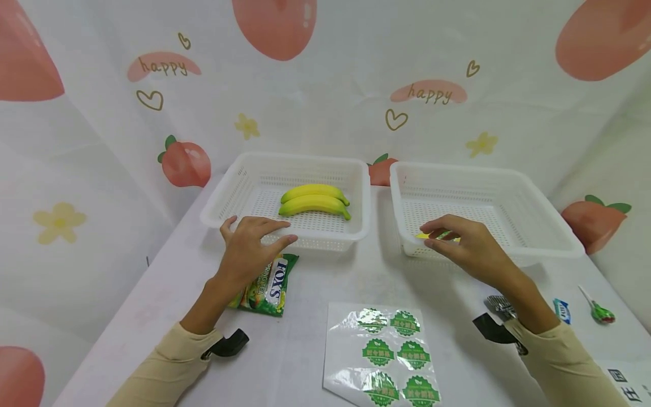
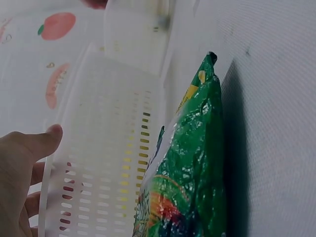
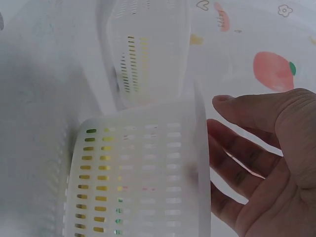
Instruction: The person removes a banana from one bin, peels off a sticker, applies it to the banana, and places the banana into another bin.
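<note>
My left hand (image 1: 249, 243) is over the near rim of the left white basket (image 1: 224, 215), thumb and fingers spread, holding nothing. Two yellow bananas (image 1: 315, 203) lie side by side in that basket. Below the hand, a green Fox's Spring Tea bag (image 1: 277, 288) rests against the table, close in the left wrist view. At the right white basket (image 1: 539, 249), my right hand (image 1: 470, 246) hovers by the near rim, its fingers inside and nothing between them and the thumb. A yellow and green thing (image 1: 422, 236) lies in there, mostly hidden by the hand; its kind cannot be told.
A clear sheet of round green stickers (image 1: 378, 353) lies at the front middle. Near my right wrist are a black and silver object (image 1: 500, 305), a small blue and white wrapped packet (image 1: 561, 311) and a green-wrapped lollipop (image 1: 602, 312). A printed fabric backdrop (image 1: 325, 113) stands behind the baskets.
</note>
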{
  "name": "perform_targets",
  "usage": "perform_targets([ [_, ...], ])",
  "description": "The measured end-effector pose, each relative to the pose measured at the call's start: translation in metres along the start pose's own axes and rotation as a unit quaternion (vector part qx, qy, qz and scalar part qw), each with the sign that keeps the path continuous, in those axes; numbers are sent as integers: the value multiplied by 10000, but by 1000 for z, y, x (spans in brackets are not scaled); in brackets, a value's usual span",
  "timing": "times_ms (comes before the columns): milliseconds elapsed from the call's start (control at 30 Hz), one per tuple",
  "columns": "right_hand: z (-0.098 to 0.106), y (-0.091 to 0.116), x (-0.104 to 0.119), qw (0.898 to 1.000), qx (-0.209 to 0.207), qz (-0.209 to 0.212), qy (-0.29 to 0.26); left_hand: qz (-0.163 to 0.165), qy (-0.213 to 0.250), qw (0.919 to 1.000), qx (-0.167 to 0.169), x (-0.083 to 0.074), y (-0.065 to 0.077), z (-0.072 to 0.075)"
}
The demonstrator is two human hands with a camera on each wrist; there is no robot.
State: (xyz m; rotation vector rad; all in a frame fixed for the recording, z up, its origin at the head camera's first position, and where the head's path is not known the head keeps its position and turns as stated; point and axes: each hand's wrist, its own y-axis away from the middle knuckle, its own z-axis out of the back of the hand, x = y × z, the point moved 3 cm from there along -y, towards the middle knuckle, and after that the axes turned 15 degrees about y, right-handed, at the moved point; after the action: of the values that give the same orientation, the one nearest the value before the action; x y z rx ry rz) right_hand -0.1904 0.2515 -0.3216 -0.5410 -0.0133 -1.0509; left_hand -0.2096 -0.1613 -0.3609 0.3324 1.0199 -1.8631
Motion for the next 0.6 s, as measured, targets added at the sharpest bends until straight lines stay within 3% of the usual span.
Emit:
perform_targets([
  [233,1,-15,6,9997,-116,183,55,26,-31,10000,19,0,1,0],
  [600,-9,-54,28,9990,63,131,-432,56,-66,9999,58,0,1,-1],
])
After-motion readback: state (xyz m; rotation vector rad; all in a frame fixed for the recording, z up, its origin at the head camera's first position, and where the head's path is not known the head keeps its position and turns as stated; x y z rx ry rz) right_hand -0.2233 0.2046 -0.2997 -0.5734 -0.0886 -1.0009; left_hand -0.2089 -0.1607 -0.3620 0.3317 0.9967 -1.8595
